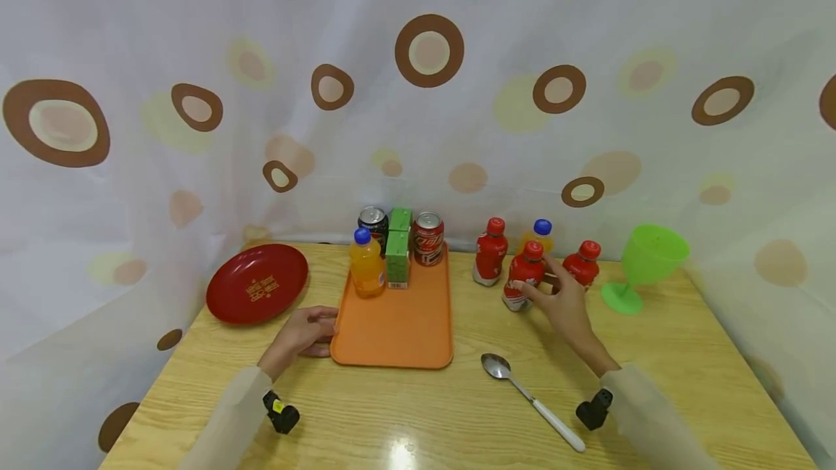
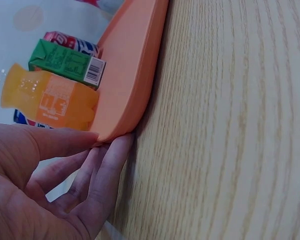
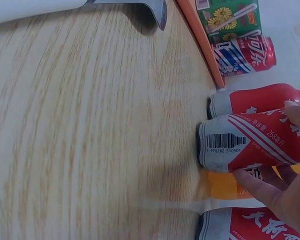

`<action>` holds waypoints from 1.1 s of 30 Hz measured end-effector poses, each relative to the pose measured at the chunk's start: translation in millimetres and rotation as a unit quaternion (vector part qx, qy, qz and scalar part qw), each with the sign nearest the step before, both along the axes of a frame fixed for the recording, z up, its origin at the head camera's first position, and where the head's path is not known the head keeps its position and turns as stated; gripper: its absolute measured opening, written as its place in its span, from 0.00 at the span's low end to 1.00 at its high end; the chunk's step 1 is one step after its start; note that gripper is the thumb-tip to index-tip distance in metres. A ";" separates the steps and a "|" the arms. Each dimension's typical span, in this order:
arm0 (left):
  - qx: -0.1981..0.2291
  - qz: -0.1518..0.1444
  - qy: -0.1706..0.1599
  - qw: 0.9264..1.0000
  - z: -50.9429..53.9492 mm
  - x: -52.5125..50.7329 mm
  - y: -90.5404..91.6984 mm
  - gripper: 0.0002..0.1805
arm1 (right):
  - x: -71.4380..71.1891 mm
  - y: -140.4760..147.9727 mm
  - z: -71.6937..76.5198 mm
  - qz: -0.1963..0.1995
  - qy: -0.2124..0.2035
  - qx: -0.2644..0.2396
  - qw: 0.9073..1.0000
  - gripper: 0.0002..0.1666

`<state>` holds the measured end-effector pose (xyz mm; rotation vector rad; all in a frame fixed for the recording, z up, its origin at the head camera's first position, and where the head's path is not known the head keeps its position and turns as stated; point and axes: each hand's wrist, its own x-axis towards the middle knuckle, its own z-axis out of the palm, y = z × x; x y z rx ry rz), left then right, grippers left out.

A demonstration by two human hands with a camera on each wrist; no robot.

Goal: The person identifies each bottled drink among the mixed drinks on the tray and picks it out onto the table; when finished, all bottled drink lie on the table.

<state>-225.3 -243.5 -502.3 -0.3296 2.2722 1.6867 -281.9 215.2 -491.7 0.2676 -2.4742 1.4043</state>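
My left hand [image 1: 305, 334] grips the left rim of an orange tray [image 1: 392, 339]; in the left wrist view the thumb lies on the rim and the fingers curl against its outer side. On the tray stand an orange drink bottle [image 1: 367, 267], green juice cartons [image 1: 398, 260], a dark can [image 1: 373, 221] and a red cola can [image 1: 428, 239]. To the right, my right hand [image 1: 567, 303] holds a red-labelled drink bottle [image 1: 522, 278] between thumb and fingers. That bottle leans slightly; whether its base touches the table I cannot tell.
Two more red bottles [image 1: 490, 256] [image 1: 581, 265] flank the held one, with another orange drink bottle [image 1: 538, 229] partly hidden behind it. A green goblet [image 1: 653, 256] stands far right. A spoon [image 1: 532, 399] lies in front; a red plate [image 1: 257, 285] sits left of the tray.
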 end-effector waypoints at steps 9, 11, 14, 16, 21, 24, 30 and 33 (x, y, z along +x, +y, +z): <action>0.002 0.005 0.002 1.000 -3.5 -1.3 -0.5 0.27 | 2.4 -1.6 2.4 0.003 -0.005 0.013 1.000 0.46; 0.002 0.004 0.004 1.000 -4.1 -1.2 -0.2 0.27 | 2.5 -1.1 4.6 0.006 -0.010 0.022 1.000 0.46; 0.002 0.004 0.005 1.000 -3.7 -1.3 0.7 0.27 | 3.2 -0.4 7.7 0.012 -0.022 0.029 0.999 0.46; 0.001 0.006 0.005 1.000 -3.6 -1.1 1.2 0.27 | 3.5 -0.1 9.1 0.018 -0.027 0.029 0.999 0.46; -0.002 0.010 0.005 1.000 -3.4 -1.5 1.3 0.26 | 6.1 -0.6 12.4 0.019 -0.028 0.034 0.999 0.46; -0.001 0.009 0.005 1.000 -3.9 -2.0 0.9 0.27 | 8.5 -1.2 15.6 0.016 -0.019 0.030 0.999 0.43; 0.001 0.008 0.006 1.000 -4.1 -1.7 0.2 0.27 | 13.4 -3.5 29.9 0.005 0.040 0.018 0.999 0.34; 0.002 0.008 0.004 1.000 -3.5 -1.3 0.4 0.27 | 14.4 -5.0 37.3 -0.003 0.063 0.006 0.998 0.32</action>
